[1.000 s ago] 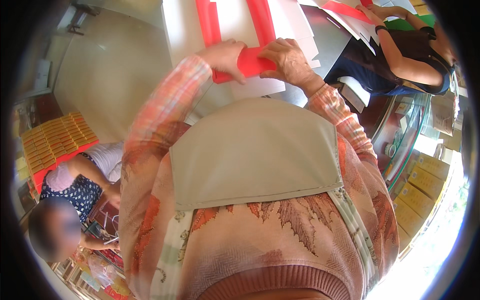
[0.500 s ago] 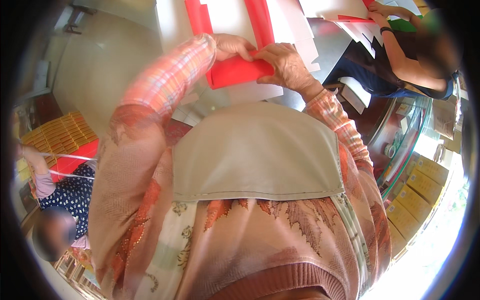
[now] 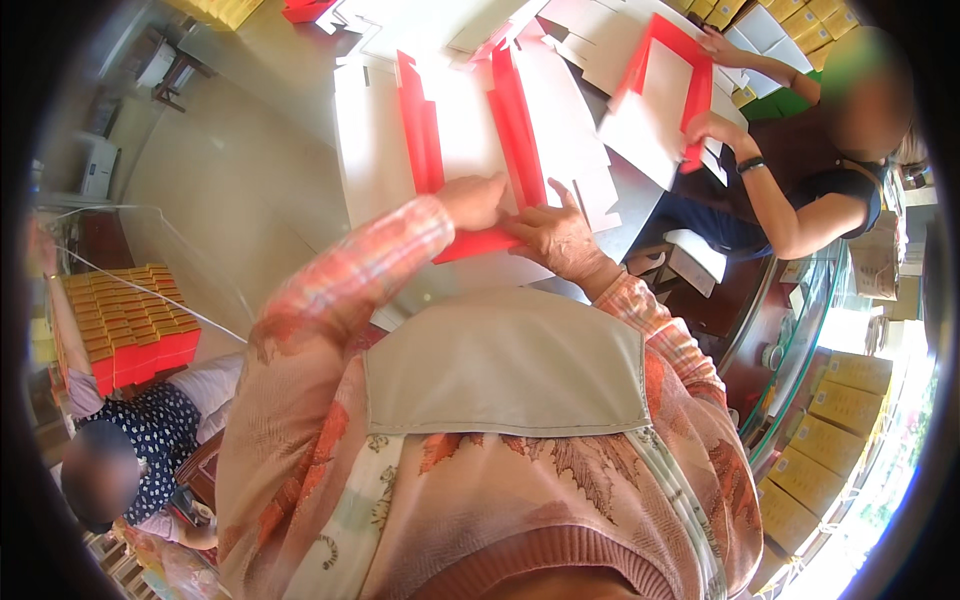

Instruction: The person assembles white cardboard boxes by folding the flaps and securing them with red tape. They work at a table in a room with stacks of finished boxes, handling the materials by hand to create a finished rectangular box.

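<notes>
The person's own torso, in a patterned blouse and a grey apron bib (image 3: 505, 365), is filling the lower half of the view and hiding the near edge of the tabletop (image 3: 250, 170). The near end of the red-and-white flat carton blank (image 3: 470, 130) is lying partly under both hands, so its lower flap (image 3: 475, 243) is showing only as a red strip. Fisheye bending is curving all straight edges toward the rim, and faces are blurred.

The tabletop is pale grey and glossy, with white and red card sheets piled along its far edge. At the right edge a co-worker (image 3: 810, 190) in a dark top is holding a second red-framed blank (image 3: 660, 95). At the left, a seated person in a dotted garment (image 3: 150, 440) is sitting beside a stack of yellow and red boxes (image 3: 125, 320). Yellow boxes (image 3: 830, 420) are standing by a glass case at the lower right.

The left hand (image 3: 475, 200) is resting on the carton blank's near end, fingers curled together and pressing down on the red flap. The right hand (image 3: 555, 235) is lying just beside it, fingers (image 3: 560, 195) spread slightly and flat on the card, thumb touching the red flap. The blank is lying flat near the middle of the tabletop, stretching away toward the far edge.
</notes>
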Tool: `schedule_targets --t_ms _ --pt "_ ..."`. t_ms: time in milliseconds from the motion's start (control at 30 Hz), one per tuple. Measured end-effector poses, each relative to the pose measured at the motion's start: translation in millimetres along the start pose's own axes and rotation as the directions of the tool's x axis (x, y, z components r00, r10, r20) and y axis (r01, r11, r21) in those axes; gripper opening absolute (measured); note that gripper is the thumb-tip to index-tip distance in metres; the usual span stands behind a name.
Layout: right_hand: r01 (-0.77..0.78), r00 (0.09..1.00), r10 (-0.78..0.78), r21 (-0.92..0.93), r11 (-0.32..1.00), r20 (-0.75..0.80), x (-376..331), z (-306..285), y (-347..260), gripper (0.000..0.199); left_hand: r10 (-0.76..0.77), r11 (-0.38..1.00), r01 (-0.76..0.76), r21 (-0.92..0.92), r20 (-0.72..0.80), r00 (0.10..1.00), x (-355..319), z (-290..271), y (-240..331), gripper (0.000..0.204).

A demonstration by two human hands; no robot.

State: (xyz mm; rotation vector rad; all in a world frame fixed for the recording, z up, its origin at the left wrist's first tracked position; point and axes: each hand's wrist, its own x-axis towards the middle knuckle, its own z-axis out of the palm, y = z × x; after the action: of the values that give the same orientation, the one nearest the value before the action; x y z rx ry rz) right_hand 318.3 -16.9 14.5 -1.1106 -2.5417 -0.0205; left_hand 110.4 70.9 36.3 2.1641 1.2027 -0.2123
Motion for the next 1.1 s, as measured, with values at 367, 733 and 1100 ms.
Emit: schedule_targets --t_ms 367,733,1100 --pt "0.031 0.999 -0.031 -0.019 0.999 0.027 -2.1 6.6 6.2 0.029 0.403 0.892 -0.205 0.403 -0.502 0.765 -106.2 62.4 -30.3 0.031" --pt "0.057 0.957 -0.046 -0.032 0.998 0.288 12.0 18.8 2.3 0.006 0.441 0.848 -0.107 0.519 -0.579 0.685 -88.6 102.4 -36.3 0.022" --pt "-0.002 0.895 0.021 -0.042 0.999 0.445 15.9 8.8 -2.8 0.009 0.587 0.788 -0.303 0.537 -0.504 0.633 -74.3 77.0 -31.0 0.022"
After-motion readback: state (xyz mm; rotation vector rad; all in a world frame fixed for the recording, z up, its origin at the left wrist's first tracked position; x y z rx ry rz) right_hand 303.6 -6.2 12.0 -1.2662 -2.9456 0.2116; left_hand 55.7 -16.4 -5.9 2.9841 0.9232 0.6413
